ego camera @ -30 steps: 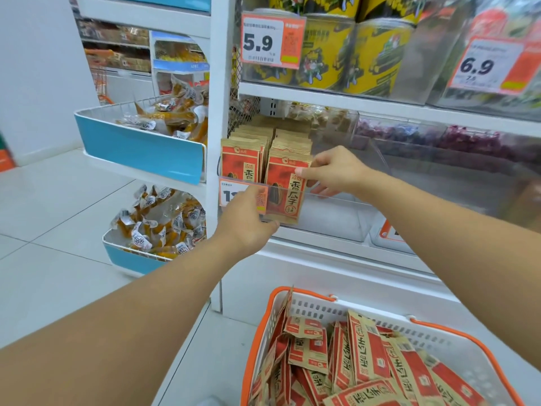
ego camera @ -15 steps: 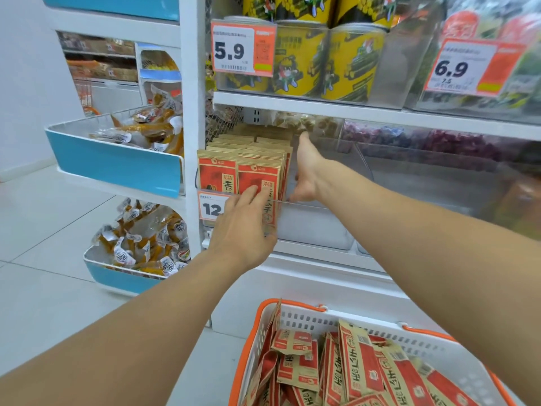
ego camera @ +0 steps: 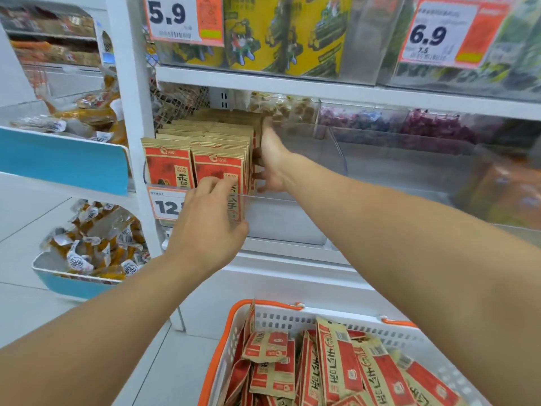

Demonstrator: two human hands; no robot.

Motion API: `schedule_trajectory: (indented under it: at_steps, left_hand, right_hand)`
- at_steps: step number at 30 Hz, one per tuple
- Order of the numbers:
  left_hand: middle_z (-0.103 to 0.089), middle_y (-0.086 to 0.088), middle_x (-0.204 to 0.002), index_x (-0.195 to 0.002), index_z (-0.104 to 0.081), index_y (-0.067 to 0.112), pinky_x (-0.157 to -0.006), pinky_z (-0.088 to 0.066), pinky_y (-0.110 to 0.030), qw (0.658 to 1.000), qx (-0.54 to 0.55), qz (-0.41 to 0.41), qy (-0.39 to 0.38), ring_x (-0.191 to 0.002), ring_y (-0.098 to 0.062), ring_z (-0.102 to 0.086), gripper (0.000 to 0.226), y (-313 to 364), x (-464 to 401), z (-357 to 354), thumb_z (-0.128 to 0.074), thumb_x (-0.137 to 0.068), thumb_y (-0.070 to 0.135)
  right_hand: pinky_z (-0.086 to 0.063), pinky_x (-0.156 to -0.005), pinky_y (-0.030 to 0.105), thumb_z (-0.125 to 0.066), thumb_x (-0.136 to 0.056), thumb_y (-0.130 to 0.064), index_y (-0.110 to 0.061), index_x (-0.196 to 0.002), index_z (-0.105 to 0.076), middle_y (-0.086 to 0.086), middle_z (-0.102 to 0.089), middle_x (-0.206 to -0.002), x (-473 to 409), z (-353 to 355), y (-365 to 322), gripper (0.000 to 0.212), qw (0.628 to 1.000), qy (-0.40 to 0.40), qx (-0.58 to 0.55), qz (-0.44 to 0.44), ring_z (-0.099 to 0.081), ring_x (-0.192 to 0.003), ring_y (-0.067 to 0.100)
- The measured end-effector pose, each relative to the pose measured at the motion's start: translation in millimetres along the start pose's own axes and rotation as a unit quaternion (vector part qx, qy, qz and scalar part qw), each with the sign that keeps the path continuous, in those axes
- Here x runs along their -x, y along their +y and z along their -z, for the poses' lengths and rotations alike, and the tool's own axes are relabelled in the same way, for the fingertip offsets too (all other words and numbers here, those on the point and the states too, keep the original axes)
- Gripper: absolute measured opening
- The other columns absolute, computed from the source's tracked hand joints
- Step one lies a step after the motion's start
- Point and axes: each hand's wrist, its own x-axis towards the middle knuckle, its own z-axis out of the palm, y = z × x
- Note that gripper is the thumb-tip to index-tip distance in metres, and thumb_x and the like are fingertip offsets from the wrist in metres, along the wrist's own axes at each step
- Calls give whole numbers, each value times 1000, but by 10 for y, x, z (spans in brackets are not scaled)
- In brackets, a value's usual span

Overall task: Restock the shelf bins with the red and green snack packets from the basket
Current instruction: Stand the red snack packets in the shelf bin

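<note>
Both hands (ego camera: 270, 159) stay against the shelved packets (ego camera: 218, 168), unchanged.

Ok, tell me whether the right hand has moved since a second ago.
Yes. The right hand left the front packet and went deeper into the clear bin, now flat against the right side of the packet rows.

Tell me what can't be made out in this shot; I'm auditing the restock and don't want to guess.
Head view only:
- Price tag on the clear bin: digits after "12" hidden by the left hand.
- Right hand: fingertips hidden behind the red packets.
- Basket: cut off by the bottom edge, so no packet count.
- Bins at far right: contents blurred.
</note>
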Motion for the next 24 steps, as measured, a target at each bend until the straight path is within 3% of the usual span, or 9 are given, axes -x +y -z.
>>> schedule_trajectory:
  at_steps: [4, 6, 8, 10, 12, 17, 21, 22, 24]
  left_hand:
    - [-48, 3, -135, -141, -47, 21, -103, -40, -34, 999, 35, -14, 31, -124, -20, -46, 65, 20, -42, -10, -73, -81, 25]
    - [-49, 4, -133, -140, -48, 23, -102, -39, -31, 998, 46, -17, 35, -123, -17, -47, 64, 3, -55, -4, -73, -82, 25]
    - [-50, 5, -133, -140, -47, 24, -102, -38, -28, 998, 53, -18, 35, -123, -15, -47, 63, -45, -73, -3, -73, -82, 23]
    - [-50, 7, -134, -142, -48, 24, -102, -37, -25, 997, 60, -21, 35, -123, -12, -47, 62, -90, -81, -8, -71, -84, 22]
    - [-51, 8, -134, -143, -47, 25, -102, -37, -23, 997, 68, -22, 36, -122, -11, -47, 60, -124, -80, -5, -67, -87, 20]
    - [-48, 9, -136, -148, -42, 27, -103, -40, -27, 997, 66, -27, 6, -122, -12, -48, 62, -201, -47, 2, -62, -91, 18]
    - [-47, 7, -138, -148, -42, 26, -105, -41, -30, 997, 74, -18, 9, -124, -13, -47, 61, -194, -69, 8, -61, -91, 16]
    - [-47, 5, -138, -146, -43, 24, -105, -41, -31, 997, 78, -17, 10, -124, -15, -48, 60, -166, -73, 3, -61, -90, 15]
    - [-47, 3, -136, -141, -47, 22, -103, -43, -34, 997, 77, -11, 4, -123, -18, -49, 55, -93, -62, -3, -62, -89, 15]
  right_hand:
    - [-46, -94, 38, -9, -104, -58, -10, -132, -54, 10, -63, -121, -229, 76, -34, 72, 993, 59, -95, 19, -58, -116, 27]
    - [-55, -79, 37, -6, -97, -72, -14, -112, -64, 11, -72, -95, -322, -35, -21, 83, 994, -6, -105, -1, -67, -98, 27]
    - [-52, -66, 32, -8, -94, -77, -8, -111, -67, 16, -74, -98, -460, -102, -39, 92, 996, 11, -88, -14, -68, -80, 26]
    - [-43, -77, 30, -8, -101, -66, -5, -133, -56, 14, -65, -128, -611, -98, -39, 83, 989, 98, -107, -20, -64, -90, 26]
    - [-44, -80, 29, -8, -102, -64, -2, -137, -53, 15, -60, -136, -698, -90, -78, 84, 985, 106, -139, -9, -62, -116, 30]
    - [-56, -93, 46, -4, -78, -91, -5, -102, -72, 20, -73, -99, -1069, -154, -33, 112, 985, 0, -172, 2, -69, -102, 36]
    - [-58, -69, 31, -1, -85, -85, -5, -89, -70, 19, -74, -85, -935, -42, -36, 105, 990, -22, -138, 1, -74, -75, 27]
    - [-56, -82, 33, -1, -89, -80, -6, -106, -69, 21, -73, -101, -889, 6, -44, 102, 991, 6, -132, -7, -74, -90, 25]
    - [-29, -119, 42, -6, -97, -70, -12, -151, -38, 14, -41, -154, -763, 82, -105, 85, 990, 76, -117, 7, -44, -140, 25]
